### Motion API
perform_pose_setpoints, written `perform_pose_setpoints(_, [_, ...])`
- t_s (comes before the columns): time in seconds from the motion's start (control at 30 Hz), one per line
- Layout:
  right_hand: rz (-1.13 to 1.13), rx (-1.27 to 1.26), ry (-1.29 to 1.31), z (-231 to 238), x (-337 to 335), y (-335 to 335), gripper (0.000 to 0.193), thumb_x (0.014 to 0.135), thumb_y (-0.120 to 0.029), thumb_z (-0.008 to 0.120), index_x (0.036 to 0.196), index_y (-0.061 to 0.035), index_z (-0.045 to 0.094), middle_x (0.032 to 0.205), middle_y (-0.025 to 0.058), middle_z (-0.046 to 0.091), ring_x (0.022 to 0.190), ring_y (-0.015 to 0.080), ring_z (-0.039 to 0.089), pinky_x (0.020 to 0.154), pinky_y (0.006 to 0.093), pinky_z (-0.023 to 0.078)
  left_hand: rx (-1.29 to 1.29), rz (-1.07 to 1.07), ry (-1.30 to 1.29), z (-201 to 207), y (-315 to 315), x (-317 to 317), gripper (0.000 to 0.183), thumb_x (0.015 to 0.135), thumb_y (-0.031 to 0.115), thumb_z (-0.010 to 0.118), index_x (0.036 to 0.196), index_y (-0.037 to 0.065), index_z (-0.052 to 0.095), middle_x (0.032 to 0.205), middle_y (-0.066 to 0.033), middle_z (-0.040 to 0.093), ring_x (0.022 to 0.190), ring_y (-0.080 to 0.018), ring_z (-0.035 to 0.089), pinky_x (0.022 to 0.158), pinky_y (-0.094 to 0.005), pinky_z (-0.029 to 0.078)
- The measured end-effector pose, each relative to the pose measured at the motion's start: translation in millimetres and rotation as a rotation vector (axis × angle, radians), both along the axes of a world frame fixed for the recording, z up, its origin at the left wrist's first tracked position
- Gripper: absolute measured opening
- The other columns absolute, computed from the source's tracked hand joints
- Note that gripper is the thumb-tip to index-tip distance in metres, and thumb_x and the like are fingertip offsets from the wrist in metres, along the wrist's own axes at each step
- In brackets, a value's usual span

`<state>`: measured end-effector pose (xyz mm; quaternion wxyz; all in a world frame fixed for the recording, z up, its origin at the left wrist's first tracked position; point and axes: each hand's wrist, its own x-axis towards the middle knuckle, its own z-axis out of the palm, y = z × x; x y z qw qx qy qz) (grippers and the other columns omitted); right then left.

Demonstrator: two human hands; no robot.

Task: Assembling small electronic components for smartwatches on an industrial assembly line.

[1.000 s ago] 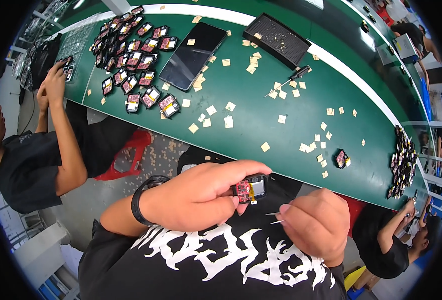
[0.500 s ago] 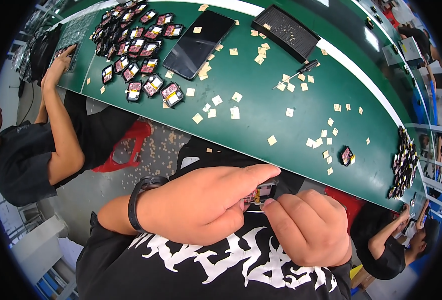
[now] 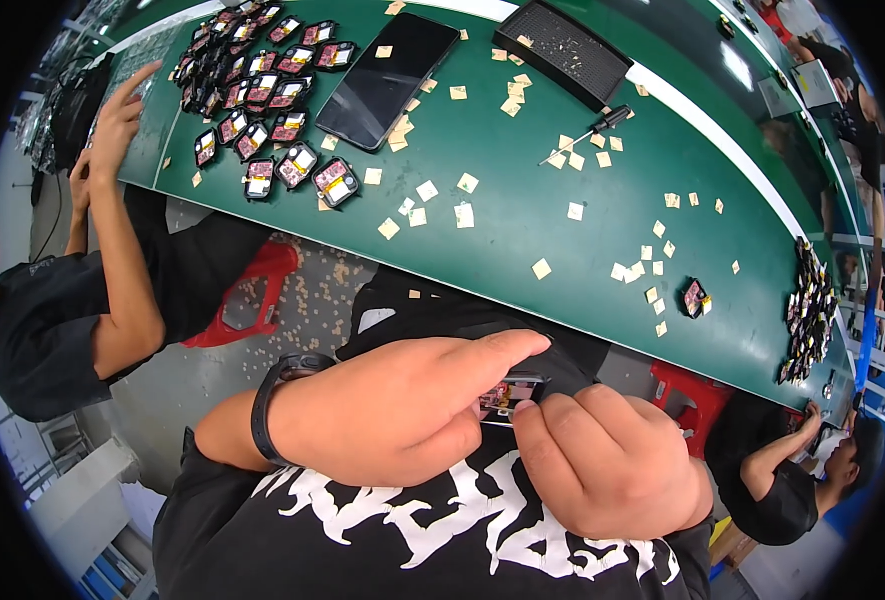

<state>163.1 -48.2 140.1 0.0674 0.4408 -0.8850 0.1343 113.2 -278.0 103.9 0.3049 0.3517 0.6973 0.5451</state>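
Observation:
My left hand (image 3: 403,405) holds a small dark electronic part (image 3: 511,396) with a pink and yellow face close to my chest, index finger stretched over its top. My right hand (image 3: 608,460) presses its thumb and fingertips against the part's right side; whether it holds a tool I cannot tell. Both hands sit below the near edge of a long green table (image 3: 523,215). A black band is on my left wrist (image 3: 263,405).
Several similar parts (image 3: 263,90) lie in a group at the table's far left beside a black phone (image 3: 388,65). Small tan stickers (image 3: 463,210) are scattered about. A black tray (image 3: 563,50), a screwdriver (image 3: 588,130), one lone part (image 3: 695,297) and a heap (image 3: 811,310) lie farther right. Seated people work at both sides.
My right hand has closed in on the part held by my left hand, and both hands have shifted slightly lower and nearer to my chest.

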Motion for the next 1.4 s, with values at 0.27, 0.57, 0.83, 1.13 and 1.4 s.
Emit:
perform_pose_setpoints(0.27, [-0.052, -0.050, -0.131, 2.1, 3.9, -4.4, 0.032, 0.067, -0.008, 0.067, 0.097, 0.0035, 0.070, 0.086, 0.0098, 0.064, 0.063, 0.0173, 0.056, 0.047, 0.0274, 0.042, -0.022, -0.050, -0.127, 3.9, -5.5, -8.0, 0.052, 0.091, 0.000, 0.055, 0.142, -0.004, 0.046, 0.092, -0.0144, 0.065, 0.078, -0.0289, 0.065, 0.072, -0.0371, 0.051])
perform_pose_setpoints(0.57, [-0.588, -0.396, -0.239, -24.6, 23.5, 37.3, 0.020, 0.071, 0.006, 0.077, 0.089, 0.0015, 0.068, 0.083, 0.0101, 0.069, 0.068, 0.0235, 0.063, 0.061, 0.0322, 0.051, -0.055, 0.289, -0.040, -2.3, -17.5, -6.0, 0.032, 0.099, 0.008, 0.058, 0.129, -0.002, 0.058, 0.081, -0.0033, 0.063, 0.070, -0.0106, 0.060, 0.067, -0.0268, 0.047])
perform_pose_setpoints(0.83, [-1.084, -0.361, -0.135, -62.0, 38.3, 92.2, 0.007, 0.087, 0.003, 0.072, 0.092, 0.0031, 0.068, 0.082, 0.0099, 0.067, 0.066, 0.0162, 0.059, 0.062, 0.0267, 0.046, -0.004, 0.207, -0.142, -8.9, -23.5, -12.3, 0.026, 0.100, 0.006, 0.057, 0.124, -0.005, 0.060, 0.084, -0.0051, 0.064, 0.069, -0.0091, 0.060, 0.063, -0.0246, 0.048])
perform_pose_setpoints(1.13, [-1.168, -0.326, -0.118, -81.9, 32.4, 117.7, 0.028, 0.086, -0.003, 0.075, 0.113, -0.0015, 0.066, 0.108, 0.0085, 0.064, 0.081, 0.0134, 0.057, 0.066, 0.0236, 0.044, 0.188, 0.203, -0.643, -9.8, -23.8, -11.7, 0.044, 0.098, 0.005, 0.047, 0.141, -0.005, 0.048, 0.095, -0.0083, 0.063, 0.071, -0.0081, 0.055, 0.064, -0.0246, 0.046])
perform_pose_setpoints(1.4, [-1.122, -0.220, -0.139, -110.9, 23.0, 135.2, 0.044, 0.087, -0.006, 0.075, 0.129, -0.0037, 0.061, 0.125, 0.0136, 0.056, 0.104, 0.0243, 0.058, 0.081, 0.0300, 0.049, 0.023, 0.282, -0.234, -8.6, -27.7, -17.9, 0.039, 0.099, 0.006, 0.049, 0.136, -0.004, 0.052, 0.094, -0.0096, 0.067, 0.075, -0.0116, 0.064, 0.069, -0.0267, 0.050])
